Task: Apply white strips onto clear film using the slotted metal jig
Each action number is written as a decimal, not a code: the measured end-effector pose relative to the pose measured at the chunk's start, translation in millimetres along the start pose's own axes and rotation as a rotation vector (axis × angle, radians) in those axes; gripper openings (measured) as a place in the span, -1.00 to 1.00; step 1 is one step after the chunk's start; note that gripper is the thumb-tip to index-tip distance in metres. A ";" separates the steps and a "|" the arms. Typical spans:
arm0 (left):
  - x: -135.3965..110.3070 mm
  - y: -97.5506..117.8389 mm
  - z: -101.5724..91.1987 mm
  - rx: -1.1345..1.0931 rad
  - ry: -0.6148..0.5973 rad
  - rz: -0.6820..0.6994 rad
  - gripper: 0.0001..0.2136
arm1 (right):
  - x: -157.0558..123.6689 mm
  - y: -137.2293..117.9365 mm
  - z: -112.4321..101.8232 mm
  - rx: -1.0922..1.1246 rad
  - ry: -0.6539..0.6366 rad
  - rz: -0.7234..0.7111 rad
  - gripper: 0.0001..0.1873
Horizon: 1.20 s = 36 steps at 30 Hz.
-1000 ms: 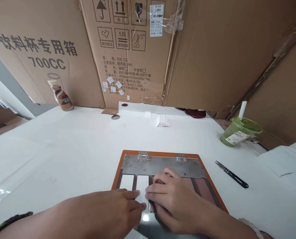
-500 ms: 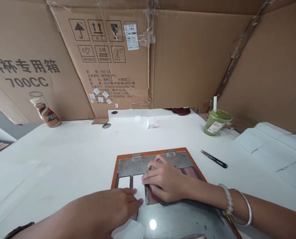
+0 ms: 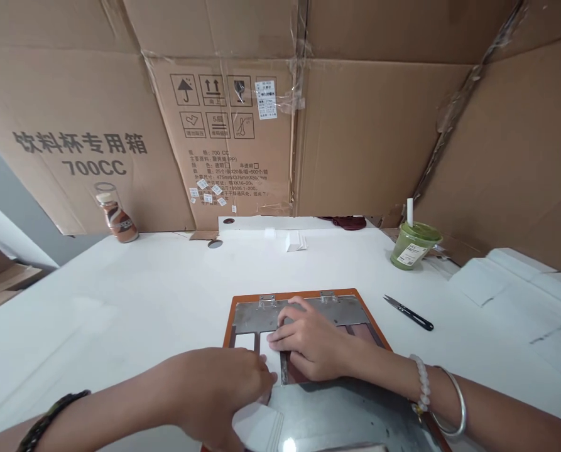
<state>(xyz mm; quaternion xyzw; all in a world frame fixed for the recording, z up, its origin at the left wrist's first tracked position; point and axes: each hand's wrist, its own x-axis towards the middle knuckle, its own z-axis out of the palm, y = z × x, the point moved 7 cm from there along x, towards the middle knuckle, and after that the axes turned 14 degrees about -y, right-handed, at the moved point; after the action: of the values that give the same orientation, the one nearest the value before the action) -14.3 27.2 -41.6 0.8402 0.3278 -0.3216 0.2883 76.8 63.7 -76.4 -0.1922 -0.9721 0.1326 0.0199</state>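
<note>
An orange-edged board [image 3: 235,307] with a hinged metal frame [image 3: 252,317] lies before me. White cards fill two of its slots; others show a brownish base [image 3: 362,333]. My right hand [image 3: 308,342] rests over the frame, fingers bent and apart, its fingertips on the second white card [image 3: 271,359]. At that card's near left edge are the fingertips of my left hand [image 3: 226,383]. Several fanned white cards [image 3: 260,427] are gripped in my left hand, partly hidden by it. A shiny metal plate [image 3: 337,411] covers the near part of the board.
Black thread snips [image 3: 409,312] lie right of the board. A green drink cup with a straw [image 3: 412,245] stands at the back right. Small white pieces [image 3: 295,242] lie behind the board. A brown bottle [image 3: 119,220] stands back left, before cardboard walls [image 3: 374,132]. White sheets [image 3: 520,282] lie far right.
The camera view has tilted up and turned slightly left. My left hand's fingers have curled in more at the card edge. My right hand stays on the same card.
</note>
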 end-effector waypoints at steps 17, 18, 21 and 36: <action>6.7 5.6 -49.7 -1.572 0.595 0.868 -0.63 | -80.9 -14.0 -138.8 0.308 0.691 0.142 -0.75; 9.4 11.5 -50.2 -1.576 0.588 0.874 -0.64 | -78.7 -16.0 -138.2 0.276 0.669 0.136 -0.73; 13.1 26.4 -51.9 -1.531 0.533 0.894 -0.65 | -71.2 -14.8 -133.8 0.242 0.606 0.145 -0.66; 31.9 -1.0 -43.4 -1.767 0.525 0.659 -0.71 | -71.3 39.7 -121.5 0.644 0.699 0.217 -0.81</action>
<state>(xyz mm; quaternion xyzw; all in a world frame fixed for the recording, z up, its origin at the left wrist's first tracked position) 18.6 69.6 -38.0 0.4161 0.2534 0.3336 0.8070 168.3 102.4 31.1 -0.3094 -0.7913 0.3553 0.3898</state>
